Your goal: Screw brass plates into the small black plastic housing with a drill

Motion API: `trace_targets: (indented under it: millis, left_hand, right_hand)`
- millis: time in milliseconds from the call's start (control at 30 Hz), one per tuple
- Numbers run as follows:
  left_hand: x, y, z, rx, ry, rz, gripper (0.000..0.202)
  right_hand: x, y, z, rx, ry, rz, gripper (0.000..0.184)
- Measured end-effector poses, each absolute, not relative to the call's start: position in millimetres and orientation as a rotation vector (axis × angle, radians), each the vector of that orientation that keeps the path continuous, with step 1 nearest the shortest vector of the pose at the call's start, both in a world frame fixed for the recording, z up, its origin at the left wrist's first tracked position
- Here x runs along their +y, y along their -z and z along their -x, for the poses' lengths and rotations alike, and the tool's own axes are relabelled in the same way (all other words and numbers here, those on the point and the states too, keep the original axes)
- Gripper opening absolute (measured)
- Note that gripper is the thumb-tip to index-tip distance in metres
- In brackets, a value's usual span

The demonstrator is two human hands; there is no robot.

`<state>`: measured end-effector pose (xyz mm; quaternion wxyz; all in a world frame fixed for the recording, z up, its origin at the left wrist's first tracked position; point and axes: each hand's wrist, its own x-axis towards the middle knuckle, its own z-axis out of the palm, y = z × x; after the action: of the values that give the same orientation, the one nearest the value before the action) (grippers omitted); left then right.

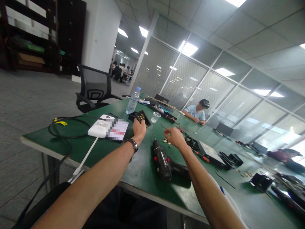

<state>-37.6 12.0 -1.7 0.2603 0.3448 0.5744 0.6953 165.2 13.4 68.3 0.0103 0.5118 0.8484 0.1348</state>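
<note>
My left hand (138,128), with a black wristband, reaches forward and grips the near edge of a black square part (141,116) with brass contacts on the green table (143,165). My right hand (174,136) hovers above several small brass pieces (166,142), its fingers curled in a pinch; what they hold is too small to see. Between my forearms a black and red cordless screwdriver (162,160) lies on the table with its bit pointing away from me.
A white power bank (101,126) with cables and a phone lie at left. A water bottle (132,100) and a plastic cup (155,116) stand beyond. Black parts and a red-handled screwdriver (202,156) lie at right. Another person (196,112) sits at the far side. An office chair (94,90) stands at left.
</note>
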Motion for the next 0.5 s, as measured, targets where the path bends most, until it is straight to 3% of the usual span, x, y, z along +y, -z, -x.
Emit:
trace_targets:
  millis: [200, 500]
  left_hand:
    - [6.5, -3.0, 30.7, 1.457, -1.760, -1.207, 0.026]
    - [2.1, -15.1, 17.0, 1.353, -1.516, -1.571, 0.035]
  right_hand:
    - [11.1, -44.3, -239.6, 2.547, -0.031, -1.854, 0.030]
    - [18.9, -19.3, -289.2, 2.794, 0.627, -2.161, 0.033]
